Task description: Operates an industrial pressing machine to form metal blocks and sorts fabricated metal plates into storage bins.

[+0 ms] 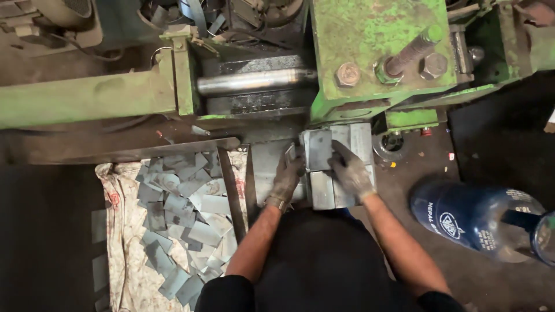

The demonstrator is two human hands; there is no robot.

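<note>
**benchrat:** so what are the hands actually doing here? hard to read from above.

**sheetguy:** both gloved. The left hand (287, 175) is curled around the left edge of a stack of grey metal sheets (330, 164), fingers wrapped over the top corner, so it's gripping that stack. The right hand (351, 171) lies flat on top of the same stack, fingers spread a bit and pointing up toward the machine, pressing down rather than pinching anything.

**benchrat:** and the stack sits where?

**sheetguy:** right in front of the person, on a grey metal ledge (263, 167) at the foot of the big green machine (370, 52). The far end of the sheets is tucked just under the green housing. Can't tell how many sheets there are.

**benchrat:** what's around it?

**sheetguy:** to the left, a dark metal bar (231, 188) leans across the edge of a dirty white sack (124, 231) that's spread open and heaped with small cut metal pieces (185, 214), all grey and lying every which way. Above that, a shiny steel roller (254, 81) sits in the machine, with a couple of big hex bolts (348, 74) on the green plate to its right. Off to the person's right, on the dark floor, a blue water jug (477, 216) lies on its side, well apart from the hands.
</note>
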